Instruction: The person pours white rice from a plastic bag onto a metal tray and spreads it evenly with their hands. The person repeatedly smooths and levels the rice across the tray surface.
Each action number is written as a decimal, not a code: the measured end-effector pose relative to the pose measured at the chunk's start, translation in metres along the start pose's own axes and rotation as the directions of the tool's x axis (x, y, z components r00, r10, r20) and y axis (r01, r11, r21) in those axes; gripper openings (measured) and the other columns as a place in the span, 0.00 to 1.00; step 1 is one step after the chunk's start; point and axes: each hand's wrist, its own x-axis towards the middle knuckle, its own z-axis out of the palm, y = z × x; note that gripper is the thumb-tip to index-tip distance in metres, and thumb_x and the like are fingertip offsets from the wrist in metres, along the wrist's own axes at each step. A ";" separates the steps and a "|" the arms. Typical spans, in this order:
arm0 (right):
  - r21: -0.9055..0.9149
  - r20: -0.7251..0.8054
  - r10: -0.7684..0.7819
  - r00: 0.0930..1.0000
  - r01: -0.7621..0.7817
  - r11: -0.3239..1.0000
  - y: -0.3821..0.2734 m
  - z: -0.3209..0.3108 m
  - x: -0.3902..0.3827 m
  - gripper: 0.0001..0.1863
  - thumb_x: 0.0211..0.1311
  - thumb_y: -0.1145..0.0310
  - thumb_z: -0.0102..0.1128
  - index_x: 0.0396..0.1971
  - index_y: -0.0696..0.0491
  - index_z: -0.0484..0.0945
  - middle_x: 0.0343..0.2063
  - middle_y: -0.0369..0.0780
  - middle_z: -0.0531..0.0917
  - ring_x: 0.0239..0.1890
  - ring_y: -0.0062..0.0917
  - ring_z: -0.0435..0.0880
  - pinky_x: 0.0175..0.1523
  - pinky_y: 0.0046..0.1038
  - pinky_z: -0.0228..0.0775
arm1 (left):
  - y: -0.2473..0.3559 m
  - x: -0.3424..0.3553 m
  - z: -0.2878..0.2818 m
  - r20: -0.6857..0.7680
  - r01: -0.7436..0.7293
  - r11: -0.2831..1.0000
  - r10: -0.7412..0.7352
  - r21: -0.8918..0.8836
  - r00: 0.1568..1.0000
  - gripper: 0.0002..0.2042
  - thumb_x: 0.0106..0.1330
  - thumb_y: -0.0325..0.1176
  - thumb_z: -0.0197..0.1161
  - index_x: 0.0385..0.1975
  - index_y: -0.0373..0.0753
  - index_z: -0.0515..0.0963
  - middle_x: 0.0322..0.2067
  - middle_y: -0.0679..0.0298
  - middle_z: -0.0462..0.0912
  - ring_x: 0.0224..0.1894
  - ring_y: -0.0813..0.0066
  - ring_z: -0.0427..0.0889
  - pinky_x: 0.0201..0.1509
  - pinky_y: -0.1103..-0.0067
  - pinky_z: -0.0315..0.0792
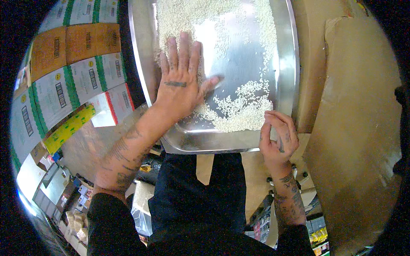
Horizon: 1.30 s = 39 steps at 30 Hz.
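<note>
A rectangular steel tray [282,47] holds scattered white rice grains [239,119], thickest along the far left, the right side and near the front, with bare metal between. My left hand [181,87] lies palm down on the tray's left half, fingers spread and touching grains and metal. At the tray's near right corner, my right hand [279,134] has its fingers curled and drawn together beside the front pile; whatever is between the fingertips is too small or hidden to tell.
Stacked printed cartons [81,77] stand to the left, with a yellow-and-green strip [68,128] below them. A large cardboard sheet or box [354,119] fills the right side. Far below are assorted boxes [77,222], a clear bag [143,205] and wheeled furniture parts beside my dark-trousered legs.
</note>
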 end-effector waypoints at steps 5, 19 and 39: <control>-0.050 -0.019 0.027 0.999 -0.028 0.998 -0.002 0.001 -0.001 0.17 0.55 0.87 0.68 0.43 0.54 0.86 0.43 0.43 0.89 0.44 0.37 0.90 0.50 0.35 0.84 | 0.023 -0.046 0.002 0.217 -0.155 0.983 0.173 -0.096 0.961 0.52 0.68 0.67 0.57 0.82 0.35 0.48 0.82 0.40 0.39 0.82 0.31 0.36 0.80 0.38 0.35; -0.123 -0.001 0.111 0.994 -0.111 0.986 -0.010 0.002 -0.004 0.12 0.62 0.88 0.64 0.42 0.56 0.84 0.44 0.44 0.88 0.47 0.35 0.88 0.51 0.32 0.82 | 0.053 -0.081 -0.018 0.247 -0.075 0.908 0.191 -0.412 0.950 0.47 0.70 0.63 0.58 0.83 0.46 0.49 0.83 0.49 0.38 0.83 0.32 0.34 0.80 0.36 0.35; -0.123 0.032 0.080 0.996 -0.076 0.990 -0.006 0.001 -0.002 0.15 0.61 0.88 0.64 0.44 0.56 0.84 0.45 0.45 0.88 0.47 0.36 0.88 0.54 0.33 0.81 | 0.059 -0.017 0.036 0.137 -0.504 0.782 0.581 -0.367 0.802 0.36 0.73 0.57 0.56 0.80 0.53 0.61 0.84 0.63 0.45 0.85 0.52 0.39 0.84 0.47 0.35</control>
